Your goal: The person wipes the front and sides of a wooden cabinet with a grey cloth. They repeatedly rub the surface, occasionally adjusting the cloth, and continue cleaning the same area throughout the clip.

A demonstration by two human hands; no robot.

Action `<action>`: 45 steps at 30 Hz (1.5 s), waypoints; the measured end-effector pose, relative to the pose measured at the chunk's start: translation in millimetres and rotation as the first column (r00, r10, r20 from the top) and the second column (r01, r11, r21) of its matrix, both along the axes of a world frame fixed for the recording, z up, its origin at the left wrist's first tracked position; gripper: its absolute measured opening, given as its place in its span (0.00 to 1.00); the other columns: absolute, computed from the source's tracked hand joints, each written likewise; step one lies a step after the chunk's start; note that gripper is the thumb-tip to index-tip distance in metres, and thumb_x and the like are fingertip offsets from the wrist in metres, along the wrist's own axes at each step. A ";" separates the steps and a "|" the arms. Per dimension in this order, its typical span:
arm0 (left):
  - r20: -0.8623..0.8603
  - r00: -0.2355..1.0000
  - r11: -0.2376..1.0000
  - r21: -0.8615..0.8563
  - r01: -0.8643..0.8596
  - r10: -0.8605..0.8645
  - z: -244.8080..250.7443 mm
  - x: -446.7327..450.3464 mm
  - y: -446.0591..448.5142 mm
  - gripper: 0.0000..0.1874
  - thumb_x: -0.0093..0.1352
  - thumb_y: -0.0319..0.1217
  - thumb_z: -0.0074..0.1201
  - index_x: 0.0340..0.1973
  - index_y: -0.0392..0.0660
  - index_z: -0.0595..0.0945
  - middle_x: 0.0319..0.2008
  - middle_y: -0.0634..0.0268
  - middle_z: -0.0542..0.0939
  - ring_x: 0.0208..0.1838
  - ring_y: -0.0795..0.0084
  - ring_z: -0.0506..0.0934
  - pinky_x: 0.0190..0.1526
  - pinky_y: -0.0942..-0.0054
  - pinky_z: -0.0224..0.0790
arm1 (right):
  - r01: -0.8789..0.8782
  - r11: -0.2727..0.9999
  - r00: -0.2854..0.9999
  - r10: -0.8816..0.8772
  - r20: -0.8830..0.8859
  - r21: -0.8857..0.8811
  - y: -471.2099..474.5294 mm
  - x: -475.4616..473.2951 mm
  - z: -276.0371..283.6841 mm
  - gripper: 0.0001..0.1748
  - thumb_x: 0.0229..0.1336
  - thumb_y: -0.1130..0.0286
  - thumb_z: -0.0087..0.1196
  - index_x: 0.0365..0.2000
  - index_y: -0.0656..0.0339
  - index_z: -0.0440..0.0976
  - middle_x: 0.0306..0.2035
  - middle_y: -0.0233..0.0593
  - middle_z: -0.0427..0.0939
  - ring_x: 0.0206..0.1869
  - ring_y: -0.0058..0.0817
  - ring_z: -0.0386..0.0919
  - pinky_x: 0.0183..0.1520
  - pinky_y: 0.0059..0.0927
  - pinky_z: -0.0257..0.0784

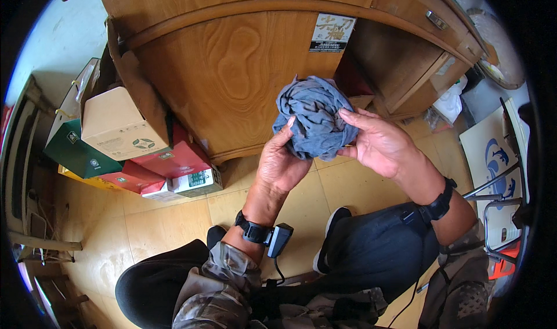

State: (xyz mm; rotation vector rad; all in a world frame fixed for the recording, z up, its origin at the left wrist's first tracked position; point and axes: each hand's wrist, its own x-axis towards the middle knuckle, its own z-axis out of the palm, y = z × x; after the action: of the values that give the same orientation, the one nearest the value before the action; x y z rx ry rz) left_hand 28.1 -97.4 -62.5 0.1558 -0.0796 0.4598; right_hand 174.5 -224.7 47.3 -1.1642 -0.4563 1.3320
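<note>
Between my two hands is a crumpled blue-grey cloth [314, 111], bunched into a round wad and held up in front of a wooden desk [230, 77]. My left hand [285, 157] grips its lower left side, the thumb pressed on the near face and the fingers hidden behind. On the right side, my right hand [378, 140] holds the cloth with the thumb on top and fingertips partly behind and below it. Each wrist wears a black strap; a small boxy device [279, 240] with a cable sits at the left one.
Stacked cartons [126, 124], green, red and tan, stand on the tiled floor at the left of the desk. A folding chair [500, 198] with a dolphin print is at the right. White plastic bags [450, 98] lie by the desk's right side. My knees are below.
</note>
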 end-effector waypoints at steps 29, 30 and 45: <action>-0.595 0.573 0.604 -0.175 -0.777 0.564 -217.7 -40.0 91.2 0.19 0.83 0.41 0.30 0.48 0.51 0.79 0.41 0.62 0.85 0.43 0.56 0.84 0.46 0.48 0.82 | -0.095 0.986 0.994 0.101 0.042 -0.140 -17.5 29.4 -1.4 0.38 0.79 0.50 0.47 0.78 0.58 0.53 0.80 0.55 0.52 0.81 0.45 0.54 0.80 0.44 0.54; -0.516 0.615 0.621 -0.188 -0.761 0.596 -215.1 -45.2 91.1 0.19 0.83 0.40 0.30 0.49 0.51 0.80 0.42 0.62 0.85 0.43 0.56 0.84 0.46 0.47 0.82 | -0.085 0.987 0.995 0.091 0.038 -0.137 -19.0 30.8 -1.1 0.38 0.79 0.50 0.46 0.78 0.58 0.53 0.80 0.55 0.52 0.81 0.45 0.54 0.80 0.44 0.53; -0.670 0.387 0.556 0.045 -0.830 0.633 -199.2 37.4 59.3 0.17 0.74 0.13 0.43 0.49 0.52 0.67 0.36 0.61 0.78 0.25 0.63 0.78 0.20 0.59 0.73 | -0.030 0.990 0.999 0.028 -0.016 -0.138 -28.8 42.0 -4.5 0.36 0.80 0.54 0.44 0.77 0.62 0.52 0.80 0.57 0.51 0.81 0.47 0.54 0.80 0.46 0.55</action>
State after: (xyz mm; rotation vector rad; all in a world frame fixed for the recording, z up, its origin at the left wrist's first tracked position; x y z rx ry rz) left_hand 65.5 -38.1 -261.7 0.0204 0.7821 1.3283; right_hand 216.5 -253.5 42.8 -1.2652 -0.3763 1.4141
